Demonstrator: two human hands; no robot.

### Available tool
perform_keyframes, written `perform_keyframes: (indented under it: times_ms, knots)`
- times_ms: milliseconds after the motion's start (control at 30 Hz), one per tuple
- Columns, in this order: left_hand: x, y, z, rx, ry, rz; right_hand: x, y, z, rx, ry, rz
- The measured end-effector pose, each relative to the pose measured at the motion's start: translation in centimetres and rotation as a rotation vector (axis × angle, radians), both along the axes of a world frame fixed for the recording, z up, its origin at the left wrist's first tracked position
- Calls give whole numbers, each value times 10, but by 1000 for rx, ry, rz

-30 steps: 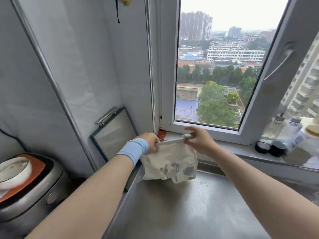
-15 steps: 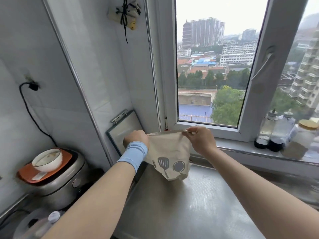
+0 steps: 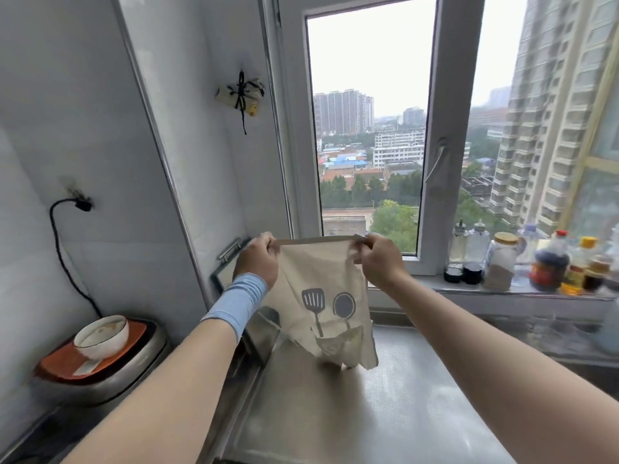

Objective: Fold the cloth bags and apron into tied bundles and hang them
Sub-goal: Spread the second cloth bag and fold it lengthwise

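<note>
a: in the head view, what did the person's hands have?

b: both gripped the beige cloth (image 3: 321,296) by its top edge. the left hand (image 3: 258,259), with a blue wristband (image 3: 237,303) below it, had its fingers curled round the left corner. the right hand (image 3: 378,259) pinched the right corner, fingers curled over the fabric.

a: and between them?

b: a flat strap (image 3: 318,240) ran taut from one fist to the other, roughly level.

a: where was the cloth?

b: it hung in front of the window (image 3: 368,78), over the steel counter (image 3: 335,413). its lower edge was crumpled and looked to brush the counter, though the view was too soft there to be sure of contact. a dark spatula and a round pan were printed on the side facing the camera.

a: anything already hung?

b: a tied bundle (image 3: 240,92) hung high on the tiled wall, left of the window frame. it was bound with a dark cord whose end dangled below it.

a: the rest?

b: a steel-framed board (image 3: 226,262) leaned on the wall just behind the left hand. far left, a rice cooker (image 3: 134,373) carried an orange mat and a white bowl (image 3: 100,334), and a black cable (image 3: 60,249) ran up the wall to a socket. jars and bottles (image 3: 502,259) stood in a row on the sill at right.
</note>
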State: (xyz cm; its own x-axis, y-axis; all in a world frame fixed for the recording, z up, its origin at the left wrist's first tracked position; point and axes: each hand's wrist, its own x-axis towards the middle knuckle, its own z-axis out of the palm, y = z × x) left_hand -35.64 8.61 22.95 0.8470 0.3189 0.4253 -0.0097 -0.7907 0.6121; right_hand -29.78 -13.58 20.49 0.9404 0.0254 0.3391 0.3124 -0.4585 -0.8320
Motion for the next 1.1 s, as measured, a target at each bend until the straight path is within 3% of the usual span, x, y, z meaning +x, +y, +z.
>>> perform_keyframes:
  times_ms: [100, 200, 333, 467, 700, 900, 1100]
  knots:
    - [-29, -3, 31, -18, 0, -66, -37, -10, 32, 46, -14, 3]
    - [-45, -8, 70, 123, -42, -101, -61, -23, 72, 144, -132, -80]
    - [-61, -26, 129, 216, 126, -198, -82, -42, 115, 193, -204, -138]
    - [-60, -41, 143, 263, 182, -235, -90, -66, 127, -72, -281, -229]
    - [-17, -59, 69, 102, 192, -223, -55, -91, 75, -544, -149, -381]
    - [60, -72, -14, 118, 183, -190, 17, -91, 10, -71, 237, -212]
    - [151, -82, -100, 249, 366, -201, 116, -91, -87, -358, 217, -228]
